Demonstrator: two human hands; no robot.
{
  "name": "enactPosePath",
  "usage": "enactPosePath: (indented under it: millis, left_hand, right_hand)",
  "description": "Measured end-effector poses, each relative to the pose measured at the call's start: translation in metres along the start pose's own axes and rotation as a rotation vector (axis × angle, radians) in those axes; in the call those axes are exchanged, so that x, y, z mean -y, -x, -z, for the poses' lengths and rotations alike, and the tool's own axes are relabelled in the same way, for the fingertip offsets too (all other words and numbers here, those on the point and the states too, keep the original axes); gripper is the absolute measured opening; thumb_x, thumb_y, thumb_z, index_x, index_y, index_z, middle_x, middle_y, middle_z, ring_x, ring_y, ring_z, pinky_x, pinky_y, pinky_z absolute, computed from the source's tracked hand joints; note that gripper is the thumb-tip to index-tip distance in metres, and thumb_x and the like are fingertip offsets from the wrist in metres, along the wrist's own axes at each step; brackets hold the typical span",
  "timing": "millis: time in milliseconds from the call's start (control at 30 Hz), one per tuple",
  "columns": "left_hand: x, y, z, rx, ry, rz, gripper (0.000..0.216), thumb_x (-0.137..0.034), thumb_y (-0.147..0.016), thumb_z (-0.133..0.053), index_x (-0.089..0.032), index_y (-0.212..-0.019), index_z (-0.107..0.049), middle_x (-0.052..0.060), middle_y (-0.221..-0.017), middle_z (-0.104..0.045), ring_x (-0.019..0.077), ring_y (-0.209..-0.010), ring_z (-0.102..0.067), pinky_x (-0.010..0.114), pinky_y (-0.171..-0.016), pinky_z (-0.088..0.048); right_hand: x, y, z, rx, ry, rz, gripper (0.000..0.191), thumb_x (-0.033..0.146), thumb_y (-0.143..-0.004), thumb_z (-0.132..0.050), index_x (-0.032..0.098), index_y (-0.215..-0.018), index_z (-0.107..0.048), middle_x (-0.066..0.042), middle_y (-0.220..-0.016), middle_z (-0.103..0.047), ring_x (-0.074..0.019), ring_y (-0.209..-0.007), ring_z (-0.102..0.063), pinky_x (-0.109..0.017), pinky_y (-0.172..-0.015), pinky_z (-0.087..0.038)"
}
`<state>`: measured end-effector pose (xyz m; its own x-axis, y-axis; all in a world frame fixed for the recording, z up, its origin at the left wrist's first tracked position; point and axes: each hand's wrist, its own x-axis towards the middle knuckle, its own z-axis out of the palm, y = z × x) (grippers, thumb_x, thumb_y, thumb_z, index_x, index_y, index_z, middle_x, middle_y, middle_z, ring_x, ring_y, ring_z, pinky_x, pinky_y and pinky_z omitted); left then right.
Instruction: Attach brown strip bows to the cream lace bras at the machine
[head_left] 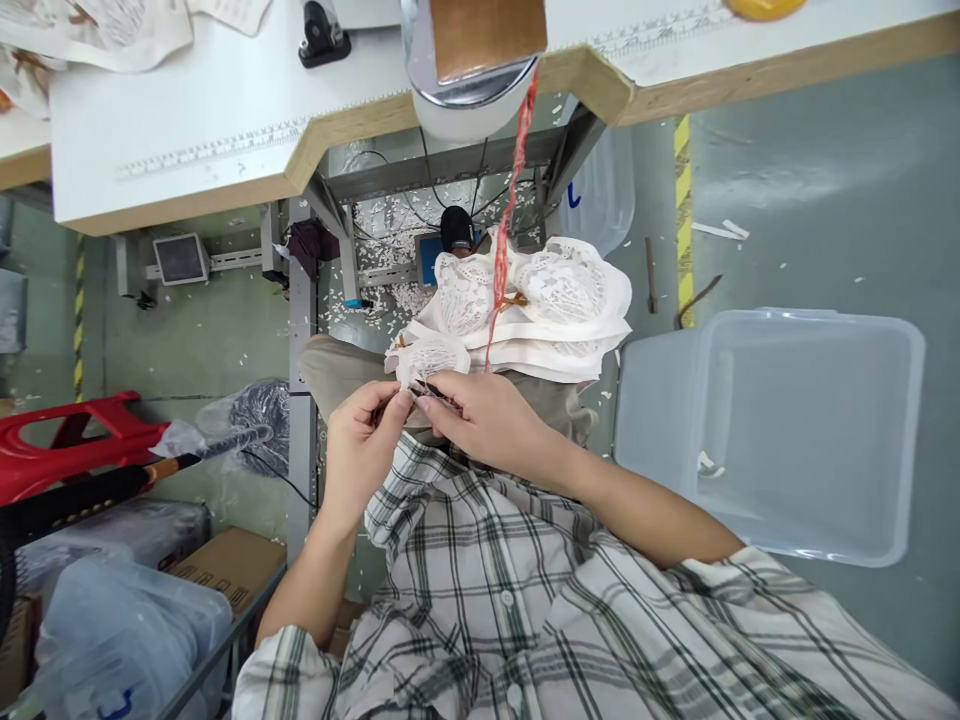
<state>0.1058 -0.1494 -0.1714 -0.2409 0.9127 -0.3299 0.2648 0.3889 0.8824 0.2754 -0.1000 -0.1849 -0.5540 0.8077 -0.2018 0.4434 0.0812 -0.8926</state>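
Note:
Several white lace bras (566, 285) lie stacked across my lap. One lace cup (433, 358) sticks out to the left, at my fingertips. My left hand (367, 430) pinches the edge of this bra between thumb and fingers. Close against it, my right hand (480, 415) is closed around small dark thread snips (436, 394), mostly hidden by the fingers. Their tips touch or nearly touch the pinched edge; I cannot tell which. A red cord (508, 220) hangs from the table and runs down to my right hand.
Ahead is a white table (187, 120) with a notched wooden edge and a black clip (322, 35). A machine part (469, 95) overhangs the notch. An open clear plastic bin (810, 435) is on the right. A red stool (75, 440) and plastic boxes (135, 620) are left.

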Motion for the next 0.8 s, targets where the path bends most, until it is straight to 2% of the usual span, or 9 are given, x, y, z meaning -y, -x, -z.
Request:
enactPosePath:
  millis: [100, 233, 333, 400, 500, 600, 700, 800]
  left_hand:
    - [0.002, -0.001, -0.002, -0.022, 0.124, 0.055, 0.024, -0.041, -0.084, -0.074, -0.019, -0.094, -0.078, 0.004, -0.087, -0.075, 0.0162, -0.078, -0.066, 0.026, -0.074, -0.055]
    - [0.003, -0.001, -0.005, -0.033, 0.169, 0.075, 0.023, -0.041, -0.085, -0.073, -0.019, -0.093, -0.078, 0.003, -0.083, -0.073, 0.0145, -0.074, -0.064, 0.026, -0.072, -0.055]
    - [0.003, -0.001, -0.007, -0.016, 0.168, 0.058, 0.024, -0.041, -0.087, -0.072, -0.019, -0.094, -0.077, 0.003, -0.083, -0.072, 0.0146, -0.075, -0.064, 0.026, -0.073, -0.055]
    - [0.002, -0.002, -0.009, -0.006, 0.176, 0.047, 0.024, -0.041, -0.087, -0.071, -0.019, -0.094, -0.077, 0.003, -0.082, -0.072, 0.0144, -0.076, -0.063, 0.026, -0.074, -0.055]
    - [0.000, -0.003, -0.012, 0.017, 0.191, 0.056, 0.024, -0.041, -0.087, -0.072, -0.018, -0.092, -0.076, 0.002, -0.081, -0.071, 0.0137, -0.074, -0.062, 0.026, -0.073, -0.054]
    - [-0.002, -0.004, -0.015, 0.038, 0.246, 0.090, 0.025, -0.042, -0.084, -0.074, -0.017, -0.087, -0.075, 0.001, -0.075, -0.068, 0.0122, -0.069, -0.060, 0.024, -0.069, -0.053]
    - [-0.003, -0.006, -0.016, 0.043, 0.356, 0.111, 0.023, -0.040, -0.083, -0.076, -0.017, -0.083, -0.073, 0.000, -0.072, -0.066, 0.0103, -0.065, -0.057, 0.022, -0.064, -0.051]
    - [-0.002, -0.007, -0.016, 0.009, 0.431, 0.125, 0.022, -0.038, -0.082, -0.077, -0.017, -0.079, -0.071, -0.002, -0.069, -0.063, 0.0088, -0.061, -0.054, 0.021, -0.061, -0.050]
  right_hand:
    - [-0.005, 0.002, -0.001, -0.042, -0.188, 0.010, 0.029, 0.036, -0.097, -0.052, 0.020, -0.072, -0.051, 0.003, -0.058, -0.054, -0.0107, -0.052, -0.043, -0.026, -0.052, -0.025]
    - [-0.012, 0.003, 0.006, -0.191, -0.576, -0.074, 0.029, 0.048, -0.098, -0.052, 0.022, -0.085, -0.053, 0.006, -0.058, -0.049, -0.0104, -0.047, -0.040, -0.025, -0.047, -0.030]
    - [-0.015, 0.002, 0.012, -0.303, -0.536, -0.004, 0.027, 0.047, -0.091, -0.065, 0.021, -0.089, -0.058, 0.002, -0.073, -0.058, -0.0125, -0.063, -0.051, -0.026, -0.059, -0.042]
    - [-0.013, 0.000, 0.010, -0.363, -0.520, 0.066, 0.027, 0.046, -0.090, -0.068, 0.021, -0.090, -0.059, -0.002, -0.088, -0.063, -0.0129, -0.071, -0.054, -0.026, -0.064, -0.045]
    - [-0.009, -0.005, 0.001, -0.287, -0.744, 0.056, 0.028, 0.051, -0.096, -0.057, 0.024, -0.095, -0.052, -0.002, -0.099, -0.064, -0.0078, -0.056, -0.044, -0.025, -0.053, -0.040]
    - [-0.009, -0.013, -0.005, -0.207, -1.003, 0.008, 0.029, 0.053, -0.098, -0.053, 0.027, -0.091, -0.042, 0.005, -0.080, -0.055, -0.0060, -0.045, -0.029, -0.023, -0.045, -0.031]
    - [-0.016, -0.023, 0.003, -0.334, -1.077, -0.006, 0.034, 0.050, -0.094, -0.060, 0.026, -0.087, -0.038, 0.008, -0.070, -0.039, -0.0062, -0.046, -0.024, -0.022, -0.044, -0.028]
    - [-0.024, -0.026, 0.025, -0.524, -0.967, -0.010, 0.037, 0.053, -0.094, -0.059, 0.026, -0.083, -0.036, 0.008, -0.068, -0.032, -0.0076, -0.046, -0.020, -0.024, -0.044, -0.026]
